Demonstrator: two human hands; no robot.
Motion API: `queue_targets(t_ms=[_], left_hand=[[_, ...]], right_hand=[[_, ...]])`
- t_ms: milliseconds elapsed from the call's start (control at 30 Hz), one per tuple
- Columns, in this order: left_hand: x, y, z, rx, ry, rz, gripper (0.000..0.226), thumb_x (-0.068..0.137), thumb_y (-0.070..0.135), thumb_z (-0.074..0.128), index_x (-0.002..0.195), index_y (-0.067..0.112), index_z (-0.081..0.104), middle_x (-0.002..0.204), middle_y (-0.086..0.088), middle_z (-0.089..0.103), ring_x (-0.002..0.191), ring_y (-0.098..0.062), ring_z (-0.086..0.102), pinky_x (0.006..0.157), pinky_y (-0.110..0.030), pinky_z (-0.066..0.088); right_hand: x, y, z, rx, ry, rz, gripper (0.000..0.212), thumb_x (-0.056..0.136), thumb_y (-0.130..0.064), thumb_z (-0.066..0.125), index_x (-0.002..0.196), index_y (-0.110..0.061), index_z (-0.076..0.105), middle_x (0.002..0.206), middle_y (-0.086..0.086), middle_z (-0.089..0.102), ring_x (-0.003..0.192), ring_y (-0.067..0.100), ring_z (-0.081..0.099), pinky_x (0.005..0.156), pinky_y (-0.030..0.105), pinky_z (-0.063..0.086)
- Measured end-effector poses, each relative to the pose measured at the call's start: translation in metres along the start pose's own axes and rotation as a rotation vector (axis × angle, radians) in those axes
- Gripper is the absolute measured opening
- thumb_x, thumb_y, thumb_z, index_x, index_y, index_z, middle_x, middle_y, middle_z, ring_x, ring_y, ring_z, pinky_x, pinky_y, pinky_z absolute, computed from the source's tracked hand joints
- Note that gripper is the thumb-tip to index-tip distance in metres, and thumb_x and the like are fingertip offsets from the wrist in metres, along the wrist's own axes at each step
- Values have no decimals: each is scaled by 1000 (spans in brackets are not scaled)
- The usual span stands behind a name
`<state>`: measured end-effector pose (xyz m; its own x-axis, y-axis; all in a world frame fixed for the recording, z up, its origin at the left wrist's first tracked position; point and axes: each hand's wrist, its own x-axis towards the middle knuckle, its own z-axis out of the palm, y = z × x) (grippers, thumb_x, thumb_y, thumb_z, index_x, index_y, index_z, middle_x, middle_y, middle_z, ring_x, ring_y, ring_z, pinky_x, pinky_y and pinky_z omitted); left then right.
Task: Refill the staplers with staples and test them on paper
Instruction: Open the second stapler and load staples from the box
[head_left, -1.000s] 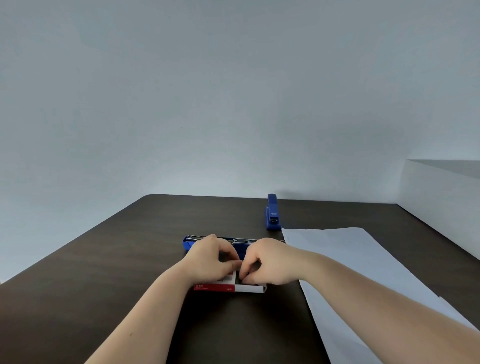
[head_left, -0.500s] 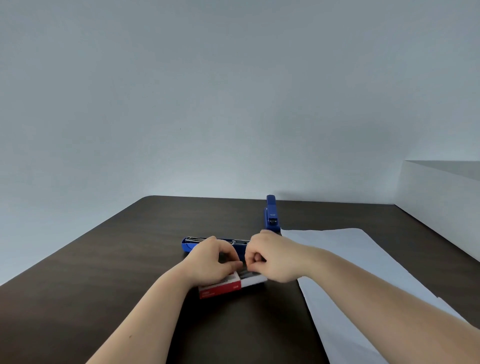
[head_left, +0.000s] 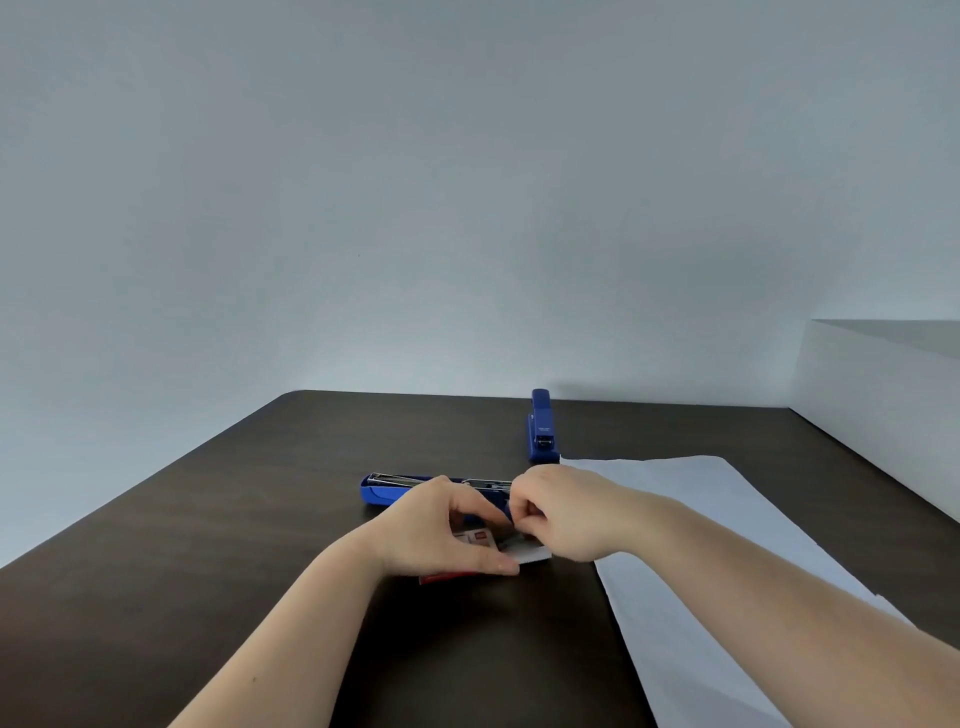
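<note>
A small red and white staple box (head_left: 480, 541) lies on the dark table, and my left hand (head_left: 441, 530) grips it with thumb along its near edge. My right hand (head_left: 561, 514) hovers at the box's open right end with fingers curled, pinching something small and grey that I cannot make out clearly. Just behind both hands lies a blue stapler (head_left: 395, 487) folded open flat, its metal staple channel showing. A second blue stapler (head_left: 543, 426) stands closed further back. White paper (head_left: 701, 561) lies to the right.
The dark wooden table (head_left: 208, 545) ends at a pale wall behind. A white box-like surface (head_left: 883, 395) rises at the right edge of the table, beyond the paper.
My right hand has lifted and drawn slightly right from the box's end. The box has tilted and shifted under my left hand, its white inner tray now sticking out on the right.
</note>
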<state>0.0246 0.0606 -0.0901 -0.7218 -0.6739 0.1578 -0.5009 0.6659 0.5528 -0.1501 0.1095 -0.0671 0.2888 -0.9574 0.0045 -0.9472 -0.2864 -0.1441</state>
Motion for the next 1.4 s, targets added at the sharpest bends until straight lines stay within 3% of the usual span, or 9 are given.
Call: queue_targets(t_ms=[167, 333, 500, 633, 733, 867, 1067, 1200, 1400], left_hand=[[2, -1, 1, 18, -12, -26, 33, 72, 37, 79, 104, 29, 73, 103, 21, 65, 101, 2, 59, 97, -21, 45], [0, -2, 0, -14, -9, -80, 38, 71, 37, 80, 106, 34, 65, 99, 32, 56, 99, 7, 54, 89, -11, 41], [3, 2, 0, -126, 133, -72, 32, 87, 33, 64, 119, 26, 65, 101, 20, 65, 98, 7, 59, 88, -10, 43], [7, 4, 1, -165, 230, -98, 18, 87, 24, 65, 103, 25, 74, 96, 12, 72, 94, -4, 64, 86, -18, 49], [8, 1, 1, -207, 325, -95, 13, 82, 20, 71, 94, 24, 76, 90, 13, 73, 87, -2, 66, 76, -12, 49], [10, 5, 1, -211, 421, -34, 17, 81, 14, 72, 82, 31, 73, 79, 17, 71, 80, 1, 66, 71, -8, 50], [12, 4, 6, -81, 410, -69, 19, 78, 23, 75, 96, 27, 74, 90, 14, 71, 88, -4, 66, 85, -21, 53], [12, -5, -1, -21, 517, -132, 22, 81, 36, 70, 102, 29, 68, 89, 21, 65, 89, 1, 60, 83, -19, 47], [14, -15, -6, -15, 544, -183, 10, 86, 30, 65, 94, 28, 70, 81, 24, 62, 88, -1, 59, 84, -23, 48]], right_hand=[[-1, 4, -8, -35, 32, 0, 12, 90, -14, 49, 80, -17, 55, 89, 0, 57, 86, 24, 58, 78, 40, 51], [-4, 10, -14, 1, 168, 4, 12, 91, -16, 50, 80, -15, 57, 89, -4, 57, 88, 22, 57, 78, 39, 50], [-3, 12, -1, 81, 315, -45, 7, 92, -16, 51, 87, -16, 56, 90, -6, 54, 86, 17, 55, 74, 27, 46], [0, 12, 2, 136, 391, -56, 7, 92, -18, 52, 87, -17, 56, 87, -8, 53, 81, 14, 54, 71, 22, 40], [4, 11, 1, 359, 408, 4, 5, 91, -22, 57, 93, -18, 59, 89, -9, 59, 83, 11, 61, 75, 25, 49], [7, 8, -2, 759, 234, 103, 29, 89, -36, 58, 110, -17, 59, 93, -3, 69, 81, 16, 71, 69, 28, 60], [16, 14, -1, 719, 304, 123, 15, 87, -19, 63, 100, -16, 71, 83, -4, 73, 72, 8, 70, 70, 20, 57], [14, 32, -6, 630, 432, 169, 15, 84, -16, 67, 98, -16, 72, 98, -2, 72, 90, 11, 67, 83, 24, 53], [18, 40, 5, 469, 393, 153, 21, 86, -18, 65, 106, -18, 71, 101, -6, 68, 83, 2, 57, 67, 5, 38]])
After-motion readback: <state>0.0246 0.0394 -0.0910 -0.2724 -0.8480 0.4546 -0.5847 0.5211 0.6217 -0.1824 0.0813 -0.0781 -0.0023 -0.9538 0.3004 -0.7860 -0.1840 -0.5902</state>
